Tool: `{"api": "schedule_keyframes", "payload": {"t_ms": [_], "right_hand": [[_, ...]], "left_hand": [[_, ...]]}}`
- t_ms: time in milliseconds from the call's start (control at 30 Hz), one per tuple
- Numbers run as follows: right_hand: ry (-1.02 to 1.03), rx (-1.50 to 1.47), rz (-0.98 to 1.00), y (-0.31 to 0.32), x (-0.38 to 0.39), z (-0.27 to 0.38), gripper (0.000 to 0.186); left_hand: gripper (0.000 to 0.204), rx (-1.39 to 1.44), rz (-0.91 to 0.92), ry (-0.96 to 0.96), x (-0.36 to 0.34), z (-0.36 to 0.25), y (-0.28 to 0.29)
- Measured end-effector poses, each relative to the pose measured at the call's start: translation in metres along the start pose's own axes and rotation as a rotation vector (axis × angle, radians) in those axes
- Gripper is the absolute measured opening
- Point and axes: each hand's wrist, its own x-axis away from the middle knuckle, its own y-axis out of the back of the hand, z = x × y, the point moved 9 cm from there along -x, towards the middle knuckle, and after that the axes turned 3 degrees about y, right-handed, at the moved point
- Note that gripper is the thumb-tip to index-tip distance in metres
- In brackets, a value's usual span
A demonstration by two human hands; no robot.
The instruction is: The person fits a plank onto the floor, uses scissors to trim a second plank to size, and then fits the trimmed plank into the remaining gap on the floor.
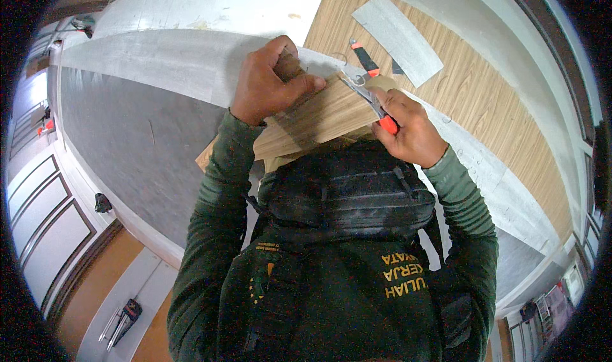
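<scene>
Left hand (271, 81) clamps the top edge of a wood-grain plank piece (319, 116), fingers curled over it, thumb pressed on its face. Plank is held at chest height, tilted, above a black chest pack (347, 190). Right hand (408, 129) is fisted around the orange handles of snips (370, 97), blades at the plank's right edge. A grey strip (398, 40) lies on wood-look flooring (484, 100) beyond.

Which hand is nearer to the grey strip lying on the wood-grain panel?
Right. The right hand, holding orange-handled scissors, is just below the grey strip; the left hand grips the wooden plank farther left.
</scene>
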Motion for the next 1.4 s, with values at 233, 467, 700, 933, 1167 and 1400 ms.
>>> {"api": "schedule_keyframes", "payload": {"t_ms": [233, 467, 700, 933, 1167, 1400], "right_hand": [[0.105, -0.010, -0.098, 0.005, -0.010, 0.013, 0.063], [-0.027, -0.225, 0.039, 0.002, -0.017, 0.016, 0.065], [-0.073, -0.174, 0.072, 0.001, -0.019, 0.020, 0.064], [-0.103, -0.075, 0.027, 0.000, -0.016, 0.017, 0.065], [-0.050, -0.032, 0.004, 0.000, -0.017, 0.019, 0.067], [-0.078, -0.037, 0.023, -0.003, -0.015, 0.014, 0.067]], "left_hand": [[0.047, -0.049, -0.002, -0.001, -0.001, -0.005, 0.006], [0.045, 0.047, 0.065, -0.003, -0.002, 0.003, 0.005], [0.043, 0.161, 0.082, 0.036, -0.002, 0.012, -0.001], [0.044, 0.104, 0.053, 0.014, 0.000, 0.004, 0.003], [0.045, 0.052, 0.025, 0.000, 0.001, 0.008, 0.003], [0.046, 0.035, 0.007, 0.016, 0.000, 0.005, 0.003]]}}
